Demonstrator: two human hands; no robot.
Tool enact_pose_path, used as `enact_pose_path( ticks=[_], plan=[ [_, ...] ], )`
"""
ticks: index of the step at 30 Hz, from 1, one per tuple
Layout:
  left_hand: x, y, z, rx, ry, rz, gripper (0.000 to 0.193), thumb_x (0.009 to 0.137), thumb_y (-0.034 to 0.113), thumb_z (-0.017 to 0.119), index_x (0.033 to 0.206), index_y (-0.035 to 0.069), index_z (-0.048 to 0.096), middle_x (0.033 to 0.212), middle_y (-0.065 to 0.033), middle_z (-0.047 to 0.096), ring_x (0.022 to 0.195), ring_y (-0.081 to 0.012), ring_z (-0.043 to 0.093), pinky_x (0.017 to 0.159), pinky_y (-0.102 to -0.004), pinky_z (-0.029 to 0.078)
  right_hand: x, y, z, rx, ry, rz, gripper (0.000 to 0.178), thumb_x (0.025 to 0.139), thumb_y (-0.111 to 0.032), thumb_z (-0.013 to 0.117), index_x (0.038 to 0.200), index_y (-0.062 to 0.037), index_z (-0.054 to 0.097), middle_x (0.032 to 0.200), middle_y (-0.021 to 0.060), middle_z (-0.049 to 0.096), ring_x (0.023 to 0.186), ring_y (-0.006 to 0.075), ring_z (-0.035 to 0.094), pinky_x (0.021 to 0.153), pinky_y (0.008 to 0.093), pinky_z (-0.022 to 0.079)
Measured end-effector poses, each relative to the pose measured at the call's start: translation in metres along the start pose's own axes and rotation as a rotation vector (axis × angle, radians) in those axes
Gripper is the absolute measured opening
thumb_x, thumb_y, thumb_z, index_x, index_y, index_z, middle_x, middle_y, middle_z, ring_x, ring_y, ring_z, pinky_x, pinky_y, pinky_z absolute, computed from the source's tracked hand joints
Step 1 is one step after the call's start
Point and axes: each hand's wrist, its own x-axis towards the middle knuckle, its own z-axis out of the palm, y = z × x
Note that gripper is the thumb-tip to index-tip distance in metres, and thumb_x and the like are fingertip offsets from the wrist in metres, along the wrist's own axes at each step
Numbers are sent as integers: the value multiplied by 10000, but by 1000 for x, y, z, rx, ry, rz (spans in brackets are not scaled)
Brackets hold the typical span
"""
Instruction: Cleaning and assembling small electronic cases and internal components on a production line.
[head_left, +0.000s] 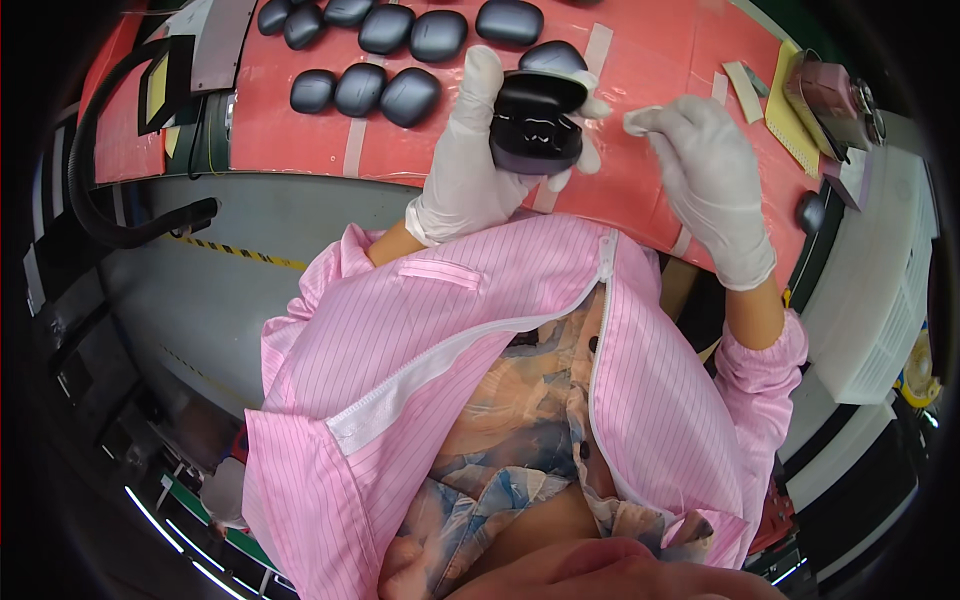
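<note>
Above the red work surface (300,140), the left hand (470,165), gloved in white, is gripping an open dark earbud case (537,120), fingers wrapping its rounded body with the lid tipped up. The right hand (712,175), also gloved, is pinching a small white wipe (640,120) just beside the case, its other fingers curling loosely. More glossy, pebble-shaped closed cases (380,90) are lying in rows on the matte surface behind. A black hose (95,190) is curving along the grey bench edge at the left.
</note>
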Motion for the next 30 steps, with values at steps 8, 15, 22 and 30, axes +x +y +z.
enact_pose_path(
  ticks=[8, 15, 22, 30],
  plan=[
    [0, 0, 0, -85, -474, 79, 799, 751, 669, 629, 1183, 0, 560, 1003, -149, 638, 825, -180, 646, 717, -263, 502, -34, 8, 45, 505, 464, 239, 174, 821, 63, 614, 936, -49, 681, 933, 66, 693, 842, 192, 618, 769, 297, 484],
    [3, -1, -3, -92, -488, 110, 806, 753, 673, 624, 1171, -13, 561, 1005, -151, 643, 816, -184, 651, 688, -251, 505, -41, 9, 60, 552, 470, 279, 183, 831, 51, 615, 968, -47, 685, 921, 64, 693, 845, 188, 616, 790, 289, 481],
    [2, -5, -5, -106, -376, 45, 761, 785, 672, 584, 1160, 10, 573, 1005, -137, 647, 804, -174, 656, 669, -244, 519, -35, -26, 25, 691, 599, 248, 168, 836, 37, 617, 966, -52, 676, 991, 67, 653, 906, 205, 592, 803, 307, 470],
    [3, -19, -6, -8, -277, 144, 705, 852, 633, 537, 1168, 3, 552, 1009, -104, 633, 878, -153, 631, 713, -254, 526, -10, -48, -13, 295, 278, 53, 324, 682, 53, 664, 971, -91, 681, 847, 44, 606, 774, 210, 557, 704, 332, 442]
  ],
)
